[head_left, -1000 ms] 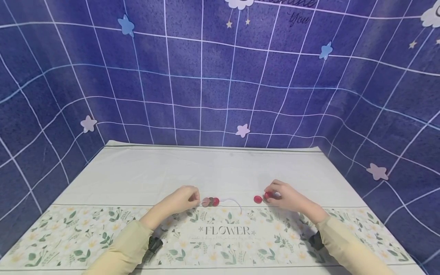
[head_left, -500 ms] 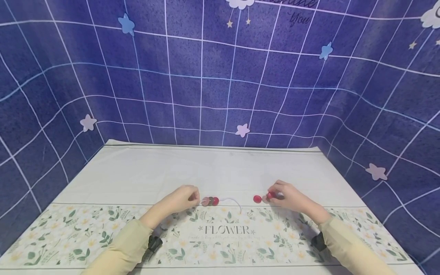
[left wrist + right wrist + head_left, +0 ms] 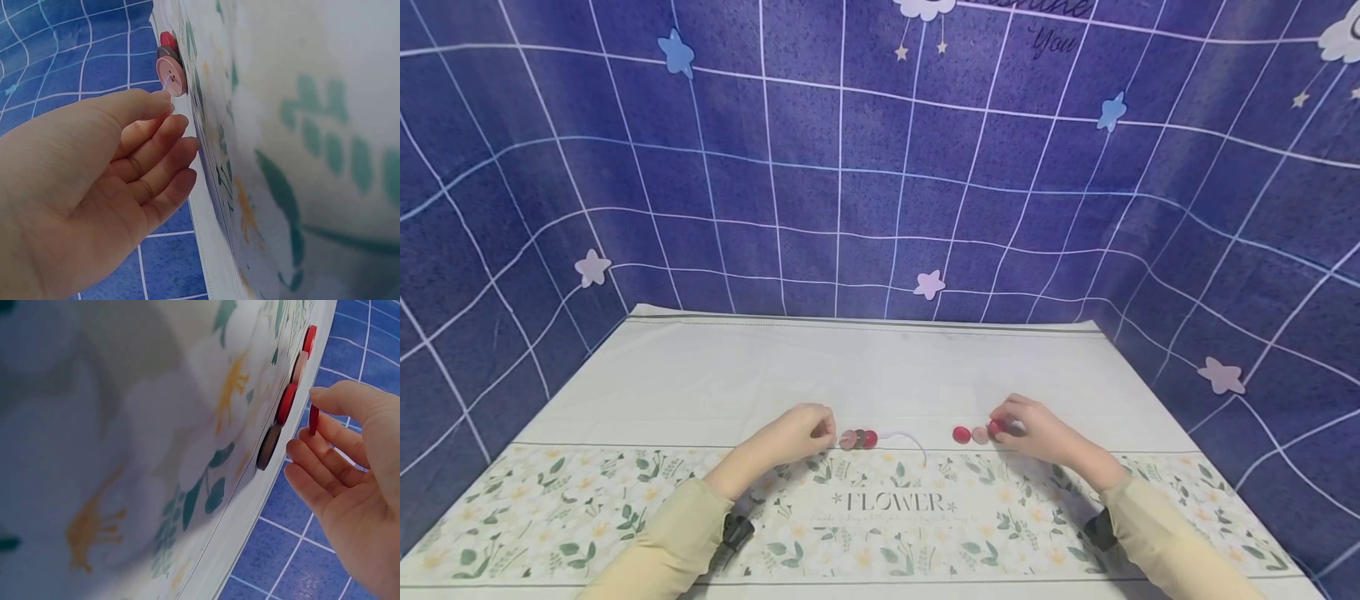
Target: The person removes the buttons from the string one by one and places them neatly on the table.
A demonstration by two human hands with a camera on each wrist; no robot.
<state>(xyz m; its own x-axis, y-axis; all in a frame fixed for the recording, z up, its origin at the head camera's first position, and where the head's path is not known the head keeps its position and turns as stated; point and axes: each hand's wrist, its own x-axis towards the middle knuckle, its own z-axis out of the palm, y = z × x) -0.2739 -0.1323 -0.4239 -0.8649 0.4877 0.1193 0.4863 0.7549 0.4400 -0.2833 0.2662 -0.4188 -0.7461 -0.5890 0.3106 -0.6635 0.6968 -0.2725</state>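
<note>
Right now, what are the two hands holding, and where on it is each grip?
The right hand pinches a red button, seemingly by its rim; the left hand pinches the pale cord close to the pink button.

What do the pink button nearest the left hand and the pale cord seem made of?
Pink button: probably satin-finished plastic, from its smooth face and raised rim. Pale cord: perhaps textile, as it lies curved; too thin to show its finish.

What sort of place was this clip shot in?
Probably a tabletop staged for filming: a blue star-patterned backdrop walls in three sides, a white floral-printed tablecloth covers the surface, and buttons lie on it.
</note>
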